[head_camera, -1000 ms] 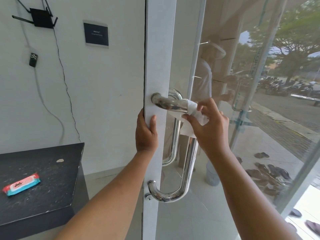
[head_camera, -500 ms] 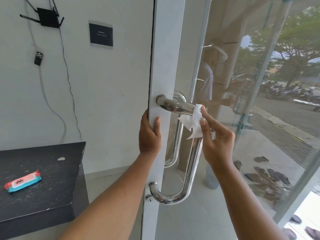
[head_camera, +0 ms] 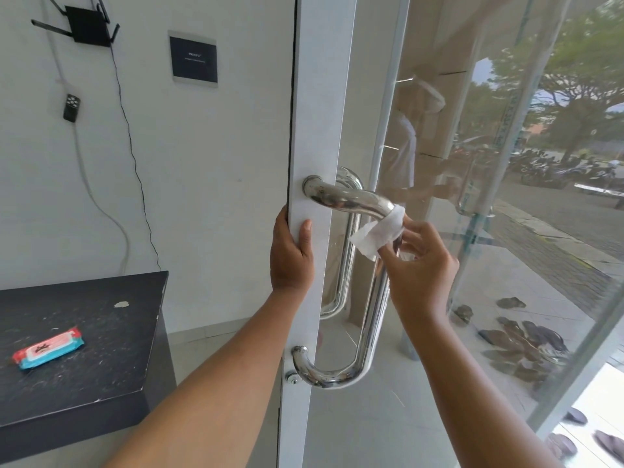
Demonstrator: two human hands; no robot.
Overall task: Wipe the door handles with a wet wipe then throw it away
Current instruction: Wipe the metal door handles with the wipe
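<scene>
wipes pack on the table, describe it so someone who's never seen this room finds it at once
Left of the white door frame, low in the view, stands a black table. Near its left end lies the wipes pack, a flat soft packet. It is the only coloured thing there: red-pink top with a blue edge, unlike the small pale fleck farther back.

Door frame (head_camera: 320, 113) at center, wall (head_camera: 219, 170) on its left, glass (head_camera: 526, 251) on its right. Handle (head_camera: 375, 315) on the frame's near side; second handle (head_camera: 347, 251) behind the glass. Left grip (head_camera: 290, 261) on the frame edge, between the handle's mounts. Right grip (head_camera: 422, 271) holds the wipe (head_camera: 381, 231) round the handle's upper bend. Desk (head_camera: 111, 376) at lower left by the wall, wipe pack (head_camera: 49, 347) on it. Router (head_camera: 86, 25), remote (head_camera: 71, 108) and plaque (head_camera: 193, 59) on the wall above. Shoes (head_camera: 520, 339) outside, beyond the glass.
</scene>
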